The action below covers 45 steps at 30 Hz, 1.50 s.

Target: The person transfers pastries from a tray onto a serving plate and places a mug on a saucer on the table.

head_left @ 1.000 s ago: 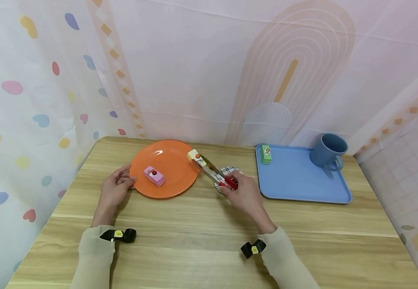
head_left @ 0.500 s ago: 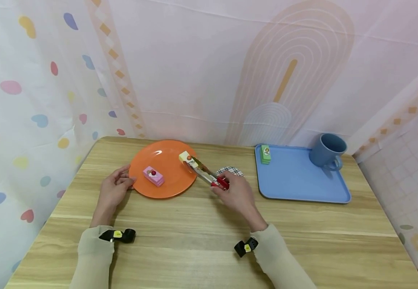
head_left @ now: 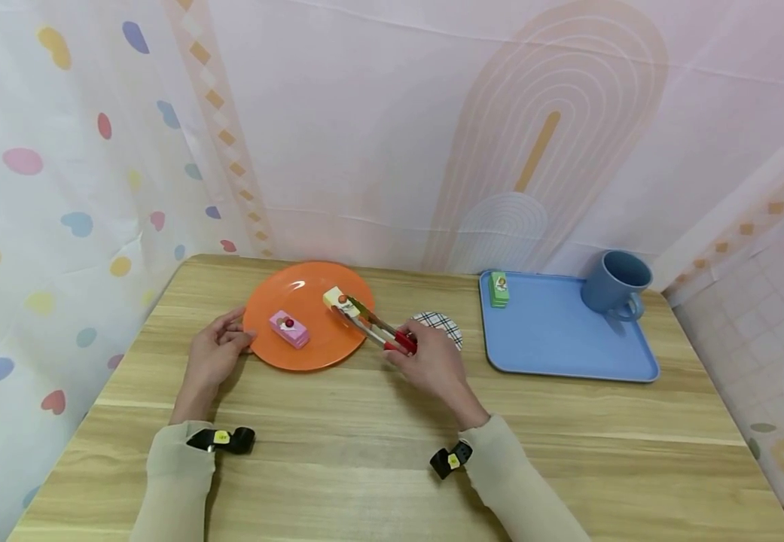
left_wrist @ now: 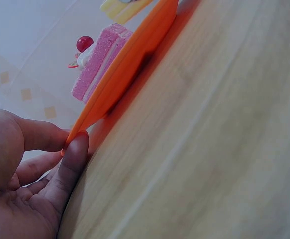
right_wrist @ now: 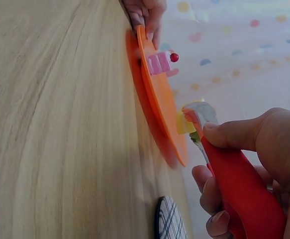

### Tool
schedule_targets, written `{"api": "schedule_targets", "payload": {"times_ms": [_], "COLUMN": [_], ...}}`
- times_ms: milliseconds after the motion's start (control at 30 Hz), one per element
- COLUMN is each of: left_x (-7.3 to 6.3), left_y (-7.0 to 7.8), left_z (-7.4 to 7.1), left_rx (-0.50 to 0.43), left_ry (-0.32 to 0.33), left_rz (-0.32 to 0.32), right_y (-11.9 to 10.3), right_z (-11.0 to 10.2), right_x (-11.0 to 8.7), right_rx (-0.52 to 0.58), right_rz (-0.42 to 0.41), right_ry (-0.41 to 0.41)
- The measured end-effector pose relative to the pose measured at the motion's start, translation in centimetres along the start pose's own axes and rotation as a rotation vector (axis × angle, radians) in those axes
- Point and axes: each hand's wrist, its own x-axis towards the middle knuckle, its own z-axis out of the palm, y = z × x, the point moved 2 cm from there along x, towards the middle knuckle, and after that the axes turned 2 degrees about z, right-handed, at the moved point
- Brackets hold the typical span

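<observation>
Left hand (head_left: 212,357): at the left rim of the orange plate (head_left: 306,292), its grip pinching the edge between thumb and fingers.
Right hand (head_left: 432,363): its grip wrapped round the red handles of the tongs (head_left: 405,342).
Tongs: slanting over the plate, metal tips pinching the yellow cake.
Yellow cake (head_left: 333,299): over the plate, right of its middle, orange ball on top; cannot tell whether its base touches the plate.
Pink cake (head_left: 290,330): resting on the plate, left of the yellow cake and apart from it, red ball on top.
Checked coaster (head_left: 440,326): on the tabletop (head_left: 337,452), partly hidden by the right hand.
Blue tray (head_left: 561,339): right of the coaster, bearing a green cake (head_left: 498,290) at its far left corner and an upright blue mug (head_left: 611,284) at its far right.
</observation>
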Motion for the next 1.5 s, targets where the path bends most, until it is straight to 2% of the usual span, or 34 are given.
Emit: {"api": "schedule_targets", "payload": {"times_ms": [467,933,1500], "left_x": [0.0,0.1,0.0], "left_y": [0.2,-0.2,-0.1], "left_z": [-0.1,-0.1,-0.1], "left_rx": [0.010,0.002,-0.007], "left_ry": [0.000,0.001,-0.007], "left_rz": [0.001,-0.009,-0.008], "right_y": [-1.0,-1.7,-2.6], "right_z": [1.0,2.1,3.0], "right_x": [0.5,1.2,1.8], "right_rx": [-0.028,-0.007,-0.038], "right_rz": [0.019,0.006,-0.011], "right_ry": [-0.040,-0.071,-0.093]}}
